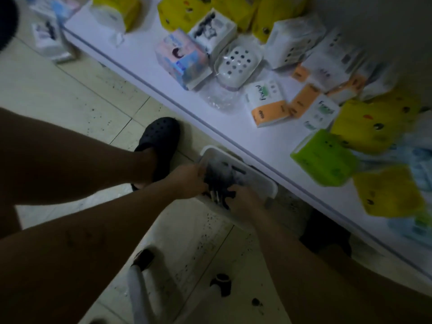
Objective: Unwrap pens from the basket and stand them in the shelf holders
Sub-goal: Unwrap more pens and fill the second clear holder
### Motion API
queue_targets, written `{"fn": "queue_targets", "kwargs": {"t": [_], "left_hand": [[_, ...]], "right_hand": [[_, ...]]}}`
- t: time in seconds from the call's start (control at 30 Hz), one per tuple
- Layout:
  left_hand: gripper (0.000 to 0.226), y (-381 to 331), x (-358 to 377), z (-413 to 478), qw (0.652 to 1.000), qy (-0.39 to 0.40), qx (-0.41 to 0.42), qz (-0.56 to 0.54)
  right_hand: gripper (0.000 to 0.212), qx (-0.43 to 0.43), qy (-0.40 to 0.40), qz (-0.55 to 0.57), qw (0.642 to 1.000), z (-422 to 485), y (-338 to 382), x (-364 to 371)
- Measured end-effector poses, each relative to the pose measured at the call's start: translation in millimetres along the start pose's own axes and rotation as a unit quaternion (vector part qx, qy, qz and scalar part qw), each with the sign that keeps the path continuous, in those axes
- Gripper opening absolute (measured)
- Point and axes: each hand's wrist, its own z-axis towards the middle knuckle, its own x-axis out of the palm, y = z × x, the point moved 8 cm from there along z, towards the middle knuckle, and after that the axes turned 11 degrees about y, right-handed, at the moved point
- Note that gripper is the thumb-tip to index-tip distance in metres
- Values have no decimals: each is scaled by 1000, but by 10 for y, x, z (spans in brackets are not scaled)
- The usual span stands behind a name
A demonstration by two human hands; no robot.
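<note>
Basket (274, 186) on floor tiles (70, 90) against the low white shelf (233, 123), dark pens (221, 183) bundled inside it, my left hand (187, 181) curled on the bundle's left side, right hand (243, 201) pinching its near end, view blurred

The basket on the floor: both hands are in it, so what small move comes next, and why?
Probably lift the dark pens clear of the basket: left hand and right hand both touch them, low inside it.
</note>
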Motion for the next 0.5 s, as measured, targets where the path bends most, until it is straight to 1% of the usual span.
{"fn": "queue_targets", "kwargs": {"t": [0.03, 0.07, 0.13, 0.2, 0.23, 0.27, 0.3, 0.4, 0.47, 0.5], "left_hand": [[32, 30, -19, -1, 1000, -5, -5, -17], [32, 65, -14, -13, 999, -8, -14, -33], [34, 112, 40, -39, 997, -2, -31, -70], [28, 160, 97, -50, 990, -8, -35, -133], [21, 196, 127, -59, 985, -17, -39, -168], [19, 231, 154, -70, 980, -24, -42, -193], [18, 259, 195, -70, 977, -23, -45, -207], [15, 291, 306, -57, 977, -16, -43, -209], [27, 287, 337, -65, 979, -18, -44, -198], [31, 291, 356, -59, 980, -15, -46, -194]], "right_hand": [[8, -3, -1, 9, 1000, 83, -3, 35], [10, -2, 1, 23, 1000, 152, -11, 87], [23, 10, 8, 34, 999, 236, -64, 205], [19, 27, 38, 32, 998, 259, -96, 335], [32, 39, 59, 23, 997, 295, -130, 410], [44, 52, 79, 6, 996, 325, -162, 458], [47, 62, 96, -8, 993, 342, -172, 490], [36, 71, 116, -22, 990, 411, -153, 551], [34, 77, 128, -17, 989, 445, -165, 603], [36, 76, 122, -12, 990, 459, -182, 614]]}}
